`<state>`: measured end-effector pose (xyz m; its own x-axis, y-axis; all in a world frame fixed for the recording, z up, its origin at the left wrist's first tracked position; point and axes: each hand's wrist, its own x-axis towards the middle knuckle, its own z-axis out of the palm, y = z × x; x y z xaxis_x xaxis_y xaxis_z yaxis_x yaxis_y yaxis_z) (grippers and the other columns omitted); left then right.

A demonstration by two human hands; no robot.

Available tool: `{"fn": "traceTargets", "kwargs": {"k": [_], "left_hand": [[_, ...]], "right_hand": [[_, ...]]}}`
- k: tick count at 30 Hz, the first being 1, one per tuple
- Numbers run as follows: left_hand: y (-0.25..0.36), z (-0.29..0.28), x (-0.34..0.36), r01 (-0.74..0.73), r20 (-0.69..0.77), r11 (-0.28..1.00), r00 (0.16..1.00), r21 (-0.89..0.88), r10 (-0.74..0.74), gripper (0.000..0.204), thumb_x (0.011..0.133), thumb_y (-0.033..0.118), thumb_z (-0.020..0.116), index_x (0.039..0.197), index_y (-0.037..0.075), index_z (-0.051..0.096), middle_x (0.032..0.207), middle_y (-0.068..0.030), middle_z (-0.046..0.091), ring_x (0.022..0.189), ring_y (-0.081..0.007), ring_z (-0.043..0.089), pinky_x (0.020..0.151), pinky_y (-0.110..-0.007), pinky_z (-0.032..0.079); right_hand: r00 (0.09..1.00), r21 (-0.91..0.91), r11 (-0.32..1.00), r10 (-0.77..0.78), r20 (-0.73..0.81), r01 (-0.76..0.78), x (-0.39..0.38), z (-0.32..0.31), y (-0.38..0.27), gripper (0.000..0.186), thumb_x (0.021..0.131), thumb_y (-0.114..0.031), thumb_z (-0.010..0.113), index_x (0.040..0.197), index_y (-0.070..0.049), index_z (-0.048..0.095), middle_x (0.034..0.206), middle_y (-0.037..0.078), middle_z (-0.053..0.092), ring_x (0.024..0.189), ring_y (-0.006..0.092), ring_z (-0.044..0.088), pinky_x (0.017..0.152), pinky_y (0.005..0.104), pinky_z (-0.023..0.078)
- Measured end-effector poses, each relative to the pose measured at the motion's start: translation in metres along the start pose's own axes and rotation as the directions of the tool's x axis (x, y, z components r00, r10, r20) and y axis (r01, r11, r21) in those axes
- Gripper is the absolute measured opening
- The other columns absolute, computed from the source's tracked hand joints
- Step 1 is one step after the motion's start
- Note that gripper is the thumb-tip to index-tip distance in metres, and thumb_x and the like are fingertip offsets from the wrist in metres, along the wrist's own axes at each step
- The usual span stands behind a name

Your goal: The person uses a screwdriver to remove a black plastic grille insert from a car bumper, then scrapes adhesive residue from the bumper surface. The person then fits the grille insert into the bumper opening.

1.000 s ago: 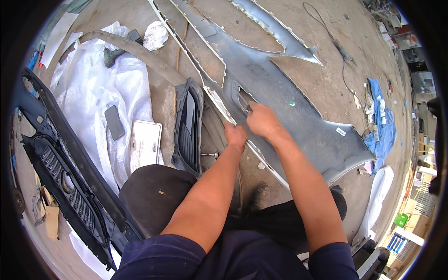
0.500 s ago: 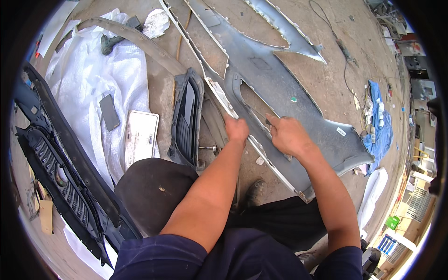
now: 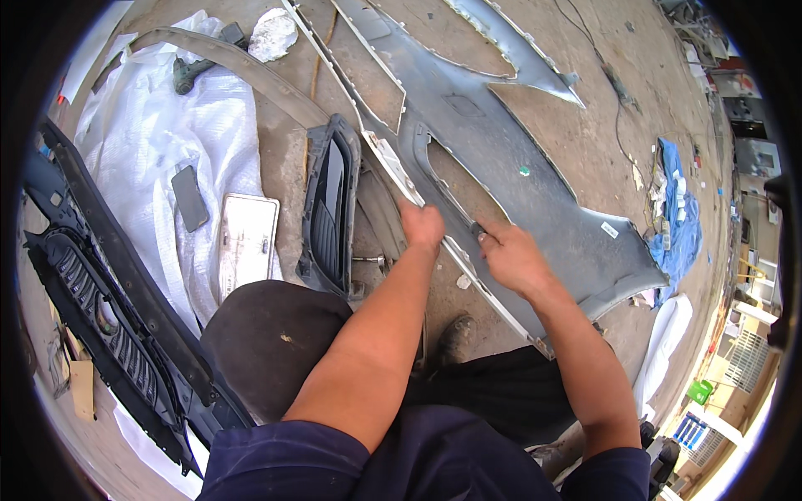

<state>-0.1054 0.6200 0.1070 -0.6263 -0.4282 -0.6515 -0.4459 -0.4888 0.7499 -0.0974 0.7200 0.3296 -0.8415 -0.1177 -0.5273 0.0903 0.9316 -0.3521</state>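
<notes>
A large grey bumper cover [image 3: 535, 209], white-edged, lies inner face up in front of me. My left hand [image 3: 423, 224] is closed on its long white left edge [image 3: 384, 154]. My right hand [image 3: 510, 259] is closed at the lower end of an opening in the panel, around something small and dark [image 3: 476, 231] that I cannot make out clearly. Just left of my hands is a black slatted trim piece [image 3: 326, 200], with a curved grey strip [image 3: 276, 96] running behind it. My bent knee [image 3: 267, 334] is below.
A black grille assembly [image 3: 109, 309] lies far left, beside white sheeting [image 3: 150, 134] holding a phone [image 3: 190, 198], a white plate [image 3: 246, 242] and a green power tool [image 3: 185, 77]. At right are a cabled tool [image 3: 618, 88], blue plastic [image 3: 681, 234] and a white roll [image 3: 660, 351].
My right hand has moved down and right along the opening, away from its upper end. My left hand stays on the white edge, and the view has shifted slightly.
</notes>
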Motion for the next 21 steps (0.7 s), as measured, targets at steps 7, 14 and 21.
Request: {"fn": "traceTargets", "kwargs": {"k": [7,14,21], "left_hand": [[0.012,-0.008,-0.002,0.059,0.082,0.995,0.994,0.084,-0.066,0.059,0.093,-0.002,0.055,0.151,-0.012,0.046,0.146,-0.0334,0.063,0.137,-0.0431,0.064,0.12,-0.042,0.045],[0.016,-0.01,-0.003,0.07,0.091,0.995,0.993,0.066,-0.076,0.058,0.093,-0.003,0.055,0.149,-0.011,0.048,0.143,-0.0315,0.065,0.134,-0.0411,0.065,0.117,-0.041,0.047],[-0.019,-0.002,0.01,-0.045,0.009,0.999,0.999,0.027,0.045,0.042,0.091,-0.007,0.059,0.133,-0.004,0.053,0.113,-0.0138,0.067,0.098,-0.0224,0.064,0.086,-0.038,0.055]], "right_hand": [[0.858,0.657,0.556,0.389,0.335,-0.509,0.005,-0.009,-0.019,0.051,0.113,-0.019,0.056,0.161,-0.003,0.057,0.1,0.014,0.07,0.066,0.0148,0.054,0.048,0.0311,0.041],[0.803,0.831,0.137,0.384,0.456,-0.538,0.014,-0.009,-0.006,0.044,0.114,-0.015,0.053,0.155,-0.001,0.055,0.099,0.012,0.067,0.063,0.0108,0.048,0.044,0.0253,0.032],[0.768,0.814,0.064,0.38,0.516,-0.578,0.029,-0.029,0.0,0.036,0.113,-0.013,0.054,0.146,0.0,0.058,0.098,0.014,0.067,0.062,0.0087,0.048,0.041,0.0216,0.029]]}}
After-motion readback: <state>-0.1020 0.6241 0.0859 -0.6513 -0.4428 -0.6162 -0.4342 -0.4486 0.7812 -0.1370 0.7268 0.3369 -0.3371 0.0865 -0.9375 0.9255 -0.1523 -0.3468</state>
